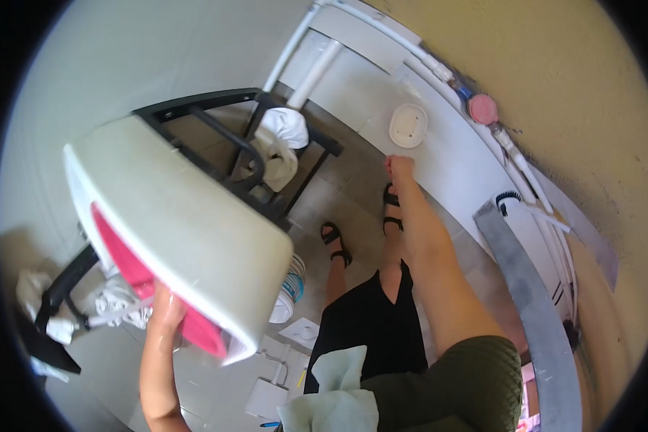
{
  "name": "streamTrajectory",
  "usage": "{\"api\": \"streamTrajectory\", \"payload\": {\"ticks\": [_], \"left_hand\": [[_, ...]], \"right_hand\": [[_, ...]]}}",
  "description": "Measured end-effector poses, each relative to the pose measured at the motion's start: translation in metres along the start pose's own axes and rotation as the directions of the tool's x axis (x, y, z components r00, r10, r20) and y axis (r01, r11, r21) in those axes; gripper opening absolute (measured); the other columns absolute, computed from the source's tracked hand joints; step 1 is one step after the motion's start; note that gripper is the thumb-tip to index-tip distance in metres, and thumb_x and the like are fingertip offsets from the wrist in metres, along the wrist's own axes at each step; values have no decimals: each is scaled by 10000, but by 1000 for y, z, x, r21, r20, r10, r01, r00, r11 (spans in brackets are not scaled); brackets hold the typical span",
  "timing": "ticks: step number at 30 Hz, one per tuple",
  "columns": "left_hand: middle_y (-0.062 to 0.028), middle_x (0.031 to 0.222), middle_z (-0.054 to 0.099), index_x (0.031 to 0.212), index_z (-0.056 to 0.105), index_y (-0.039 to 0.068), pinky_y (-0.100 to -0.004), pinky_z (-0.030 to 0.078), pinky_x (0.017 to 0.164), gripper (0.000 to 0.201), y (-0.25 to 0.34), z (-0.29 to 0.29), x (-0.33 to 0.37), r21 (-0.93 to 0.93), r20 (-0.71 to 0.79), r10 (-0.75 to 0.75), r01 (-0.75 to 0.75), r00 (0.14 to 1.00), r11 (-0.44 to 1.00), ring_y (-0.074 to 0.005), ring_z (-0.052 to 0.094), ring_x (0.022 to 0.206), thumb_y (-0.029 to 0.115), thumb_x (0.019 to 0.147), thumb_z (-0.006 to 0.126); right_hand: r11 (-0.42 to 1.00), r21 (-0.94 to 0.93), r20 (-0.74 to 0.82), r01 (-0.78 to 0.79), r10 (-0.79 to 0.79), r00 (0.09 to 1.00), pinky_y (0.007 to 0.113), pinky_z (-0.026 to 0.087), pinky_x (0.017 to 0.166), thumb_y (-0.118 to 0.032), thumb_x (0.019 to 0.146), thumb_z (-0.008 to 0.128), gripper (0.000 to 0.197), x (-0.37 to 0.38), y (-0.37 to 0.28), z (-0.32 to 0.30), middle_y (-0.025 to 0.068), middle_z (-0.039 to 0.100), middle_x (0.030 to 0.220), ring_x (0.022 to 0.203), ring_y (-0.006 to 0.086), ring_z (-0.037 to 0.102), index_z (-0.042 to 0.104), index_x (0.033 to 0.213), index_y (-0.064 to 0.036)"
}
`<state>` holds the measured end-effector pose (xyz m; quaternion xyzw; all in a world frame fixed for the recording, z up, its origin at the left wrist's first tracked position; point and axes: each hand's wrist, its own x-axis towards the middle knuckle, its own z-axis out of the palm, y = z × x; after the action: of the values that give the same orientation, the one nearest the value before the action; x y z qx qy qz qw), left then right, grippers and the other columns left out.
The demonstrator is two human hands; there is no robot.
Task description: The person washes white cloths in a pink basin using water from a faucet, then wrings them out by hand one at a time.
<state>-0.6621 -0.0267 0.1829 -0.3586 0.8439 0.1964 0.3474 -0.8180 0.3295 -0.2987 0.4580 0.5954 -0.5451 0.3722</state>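
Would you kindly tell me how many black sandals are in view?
2: the left sandal is on the left foot; the right sandal is on the right foot, just below the right hand in the picture. Others could be hidden.

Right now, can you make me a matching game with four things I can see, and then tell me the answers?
Things:
1. Left hand
2. Right hand
3. Sandals
4. Round cap

Places, colours and states:
A. Pinkish red
B. Curled, near the white oval dish in the picture
C. At the bright pink item in the white basin
D. Black

Right pairs: 1-C, 2-B, 3-D, 4-A.
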Motion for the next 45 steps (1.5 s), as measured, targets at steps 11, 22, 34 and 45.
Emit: {"api": "streamTrajectory", "payload": {"ticks": [11,22,34,45], "left_hand": [[-21,1628,68,1548,151,259,-714,163,1107,1301,44,-19,6,153,-118,387,-368,915,917,-414,-1,1476,119,493,901],[-144,1572,247,1439,408,74,-437,330,1137,809,-15,37,-16,89,-228,537,-532,812,842,-316,355,1399,114,726,787],[-159,1191,609,1256,575,44,-452,447,973,600,-150,5,-134,-324,-505,217,-416,836,850,-344,567,1144,255,738,790],[-181,993,678,1088,612,64,-438,497,768,265,-158,28,-125,-511,-632,81,-493,770,704,-380,643,904,222,876,587]], "right_hand": [[916,169,55,363,-376,925,204,227,364,-189,935,578,156,-224,-74,-48,-37,495,615,431,51,363,642,933,-47],[154,-136,736,979,-646,204,306,525,723,-92,956,540,218,-530,-115,106,91,660,921,819,179,636,593,1156,-23],[150,-332,739,931,-573,355,441,527,711,-94,769,613,198,-470,-9,264,197,660,828,797,370,656,646,953,-29],[-443,-463,859,768,-437,266,454,510,729,-231,878,596,208,-538,-42,192,218,672,836,819,398,662,710,908,-60]]}}
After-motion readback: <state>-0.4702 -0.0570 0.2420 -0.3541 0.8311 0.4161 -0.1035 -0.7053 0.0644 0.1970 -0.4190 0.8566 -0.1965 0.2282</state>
